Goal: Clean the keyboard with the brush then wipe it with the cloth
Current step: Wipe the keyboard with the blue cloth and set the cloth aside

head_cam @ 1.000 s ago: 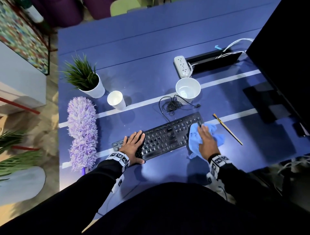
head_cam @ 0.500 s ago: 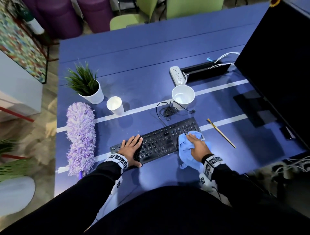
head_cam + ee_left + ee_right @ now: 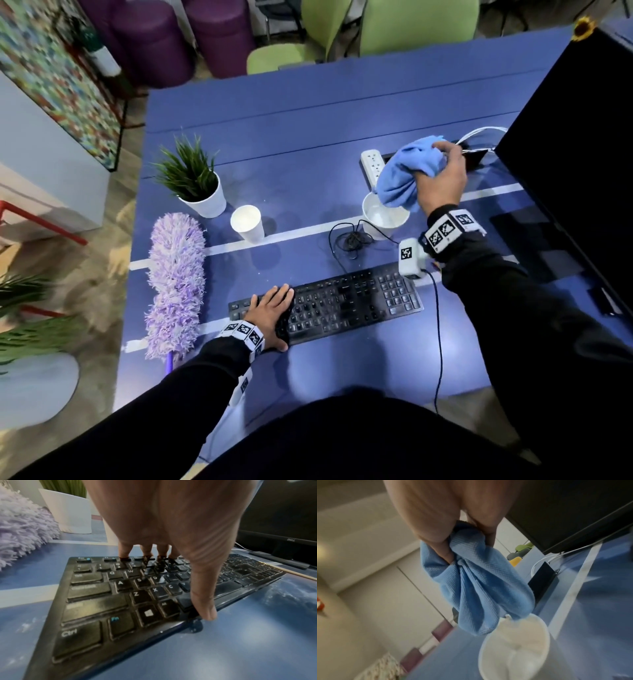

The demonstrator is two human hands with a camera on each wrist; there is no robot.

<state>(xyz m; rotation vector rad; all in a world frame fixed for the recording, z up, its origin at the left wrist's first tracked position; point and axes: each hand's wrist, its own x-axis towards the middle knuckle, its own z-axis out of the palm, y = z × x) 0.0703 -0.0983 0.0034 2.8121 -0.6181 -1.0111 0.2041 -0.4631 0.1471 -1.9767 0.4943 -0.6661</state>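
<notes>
The black keyboard [image 3: 346,301] lies on the blue table [image 3: 308,120]. My left hand [image 3: 270,308] rests flat on its left end, straight fingers on the keys and thumb [image 3: 204,601] at the front edge. Farther back, my right hand [image 3: 442,178] is raised and grips the bunched blue cloth [image 3: 407,171], whose lower end hangs over the white bowl [image 3: 383,219]. In the right wrist view the fingers [image 3: 440,547] curl round the cloth [image 3: 479,588] above the bowl [image 3: 513,649]. The thin wooden brush [image 3: 295,574] lies right of the keyboard [image 3: 120,595], hidden by my arm in the head view.
A purple duster [image 3: 174,284] lies left of the keyboard. A white paper cup [image 3: 247,222] and a potted plant [image 3: 198,181] stand behind it. A coiled cable [image 3: 349,240], a power strip [image 3: 371,164] and a black monitor [image 3: 575,171] sit at the right.
My right hand has lifted the cloth off the keyboard's right end and carried it back over the white bowl. The left hand has stayed on the keyboard.
</notes>
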